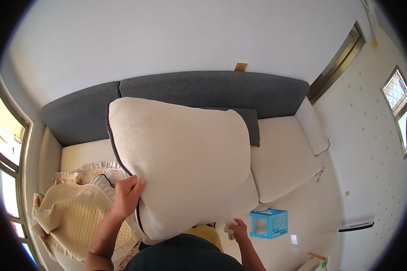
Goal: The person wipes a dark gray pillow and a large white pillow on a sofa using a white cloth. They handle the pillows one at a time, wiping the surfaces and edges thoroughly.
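Note:
A large cream sofa cushion [186,159] with dark piping is tilted up in front of me. My left hand [127,194] grips its left edge, fingers closed over the piping. Low on the right, my right hand [237,230] is closed on a small bunched cream cloth [230,232], just below the cushion's lower right part. The cushion hides much of the sofa's middle. Behind its right side, a dark grey pillow [252,127] lies against the grey sofa back [196,88].
A quilted cover [78,216] with ruffled edges lies heaped on the sofa's left part. Seat cushions [285,155] extend to the right. A light blue plastic stool [269,223] lies on the floor near my right hand. Windows line the far left.

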`<state>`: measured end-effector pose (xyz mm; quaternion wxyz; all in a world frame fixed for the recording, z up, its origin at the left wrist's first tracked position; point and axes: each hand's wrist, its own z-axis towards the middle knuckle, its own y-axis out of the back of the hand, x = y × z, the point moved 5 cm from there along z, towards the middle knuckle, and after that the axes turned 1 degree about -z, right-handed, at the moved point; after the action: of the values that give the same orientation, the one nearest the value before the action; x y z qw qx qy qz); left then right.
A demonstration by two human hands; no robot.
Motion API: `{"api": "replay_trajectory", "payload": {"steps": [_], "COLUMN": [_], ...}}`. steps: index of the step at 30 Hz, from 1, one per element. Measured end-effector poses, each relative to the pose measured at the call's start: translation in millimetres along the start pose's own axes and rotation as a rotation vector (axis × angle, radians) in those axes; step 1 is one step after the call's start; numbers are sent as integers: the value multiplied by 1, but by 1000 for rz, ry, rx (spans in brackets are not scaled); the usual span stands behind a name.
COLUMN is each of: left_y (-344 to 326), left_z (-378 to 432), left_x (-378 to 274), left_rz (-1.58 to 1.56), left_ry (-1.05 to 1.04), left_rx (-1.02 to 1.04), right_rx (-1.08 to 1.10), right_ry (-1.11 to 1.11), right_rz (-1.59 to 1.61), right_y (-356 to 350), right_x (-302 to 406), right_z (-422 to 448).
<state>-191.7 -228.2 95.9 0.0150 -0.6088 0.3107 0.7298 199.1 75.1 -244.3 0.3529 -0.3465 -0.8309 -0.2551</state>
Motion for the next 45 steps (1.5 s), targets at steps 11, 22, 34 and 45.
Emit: {"api": "replay_trajectory", "payload": {"steps": [11,22,34,45], "left_y": [-244,-337,-390,-189], "left_z": [39,67,104,11], "left_x": [-262,-403,-333,-322], "left_rz": [-145,-474,-178,-223], "left_ry": [-746,-1180,-959,-898], "left_rx": [50,535,-20,-402], "right_rx": [-487,-842,-944,-639], "right_ry": [753,1053,866,1078], "right_rz": [728,37,629,532], "right_y": [83,244,353,331], "right_x": [317,367,250,405], "right_z": [-119,-152,-98,-136]}}
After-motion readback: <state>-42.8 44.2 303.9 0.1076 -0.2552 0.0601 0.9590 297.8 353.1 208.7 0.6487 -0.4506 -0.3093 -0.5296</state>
